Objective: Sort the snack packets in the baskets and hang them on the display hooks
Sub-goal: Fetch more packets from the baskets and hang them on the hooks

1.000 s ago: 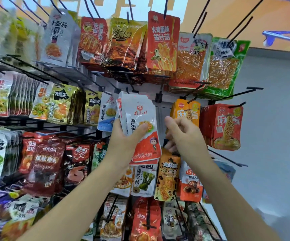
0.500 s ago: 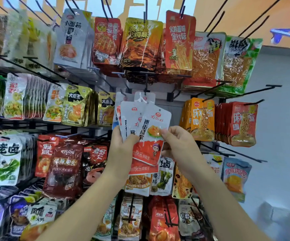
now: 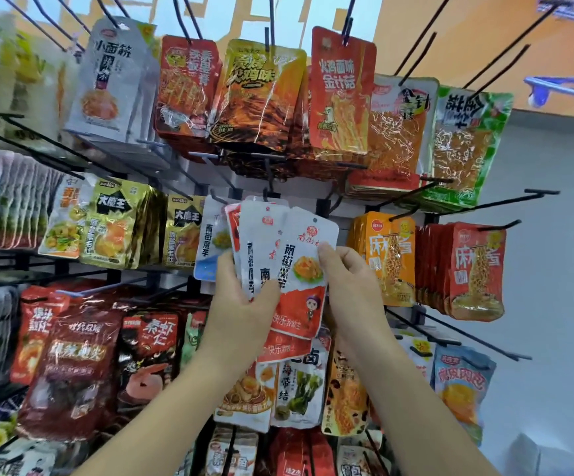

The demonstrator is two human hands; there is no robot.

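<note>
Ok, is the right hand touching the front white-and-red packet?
Touching. The head view shows the right hand pinching the right edge of the front packet, thumb overlapping its face; the left hand grips the fanned packets.

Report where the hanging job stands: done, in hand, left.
Done: most hooks already carry packets, such as the orange packets. In hand: the left hand grips a fan of white-and-red packets; the right hand pinches the front packet. Left: the front packet is on no hook yet, and a bare hook shows at right. The baskets are out of view, so the remaining stock cannot be told.
</note>
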